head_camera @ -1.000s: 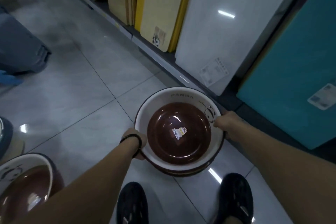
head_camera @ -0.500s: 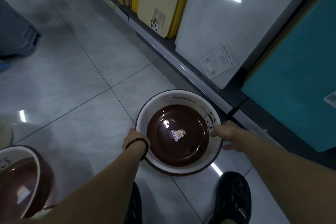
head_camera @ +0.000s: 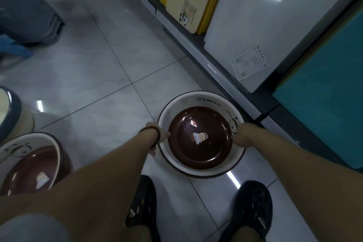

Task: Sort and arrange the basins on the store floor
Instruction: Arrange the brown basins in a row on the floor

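Left hand [head_camera: 158, 136] grips basin [head_camera: 184, 102] at left rim, thumb inside. Right hand [head_camera: 242, 135] curls over right rim. Second basin [head_camera: 46, 141] well apart, lower left.

Both bare forearms reaching forward and down, left hand [head_camera: 161, 134] gripping the near-left rim of the basin [head_camera: 208, 97], thumb over the edge, dark bead bracelet [head_camera: 150, 129] on its wrist, right hand [head_camera: 240, 135] on the opposite rim, fingers apparently curled inside, somewhat blurred.
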A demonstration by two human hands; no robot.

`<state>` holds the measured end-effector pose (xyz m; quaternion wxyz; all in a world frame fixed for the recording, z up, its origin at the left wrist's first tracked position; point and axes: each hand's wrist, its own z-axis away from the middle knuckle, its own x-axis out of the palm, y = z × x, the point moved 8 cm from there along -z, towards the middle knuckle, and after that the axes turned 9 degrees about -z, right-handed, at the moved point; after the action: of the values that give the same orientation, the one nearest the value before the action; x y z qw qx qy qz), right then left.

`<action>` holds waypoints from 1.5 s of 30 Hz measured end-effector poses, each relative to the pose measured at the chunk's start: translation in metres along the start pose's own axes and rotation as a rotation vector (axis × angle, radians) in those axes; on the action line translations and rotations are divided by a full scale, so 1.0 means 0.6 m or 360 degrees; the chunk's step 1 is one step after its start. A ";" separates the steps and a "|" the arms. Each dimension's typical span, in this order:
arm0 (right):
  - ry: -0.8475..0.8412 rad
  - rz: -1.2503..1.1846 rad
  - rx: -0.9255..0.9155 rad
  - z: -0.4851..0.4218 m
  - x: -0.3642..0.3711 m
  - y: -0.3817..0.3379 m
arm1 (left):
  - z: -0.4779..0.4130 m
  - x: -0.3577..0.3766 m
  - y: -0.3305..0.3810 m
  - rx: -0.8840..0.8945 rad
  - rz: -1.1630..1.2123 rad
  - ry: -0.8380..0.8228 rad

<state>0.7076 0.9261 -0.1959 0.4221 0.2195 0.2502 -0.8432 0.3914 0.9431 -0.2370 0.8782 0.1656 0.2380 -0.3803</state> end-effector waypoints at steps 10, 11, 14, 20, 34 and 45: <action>0.0251 0.0132 -0.1038 0.272 0.011 -0.395 | 0.271 -0.338 -0.054 0.0810 -0.0299 0.0277; 0.0210 0.0004 -0.1125 0.315 0.027 -0.429 | 0.296 -0.363 -0.086 0.0881 -0.0194 0.0381; -0.0049 -0.0298 -0.1272 0.432 0.103 -0.508 | 0.339 -0.391 -0.228 0.0910 0.0126 0.0530; -0.0508 0.0206 -0.1289 0.587 0.304 -0.599 | 0.309 -0.289 -0.615 0.0414 0.0247 0.0534; -0.0357 0.1122 -0.0955 0.543 0.498 -0.530 | 0.207 0.164 -0.976 -0.0743 0.1824 -0.0108; -0.0379 0.0917 -0.0731 0.509 0.435 -0.450 | 0.271 0.159 -0.872 -0.0474 0.2540 -0.0110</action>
<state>0.2943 0.7232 -0.0461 0.7060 0.0811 0.3098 -0.6316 0.1051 0.4670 -0.2110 0.9045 0.1551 0.0690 0.3913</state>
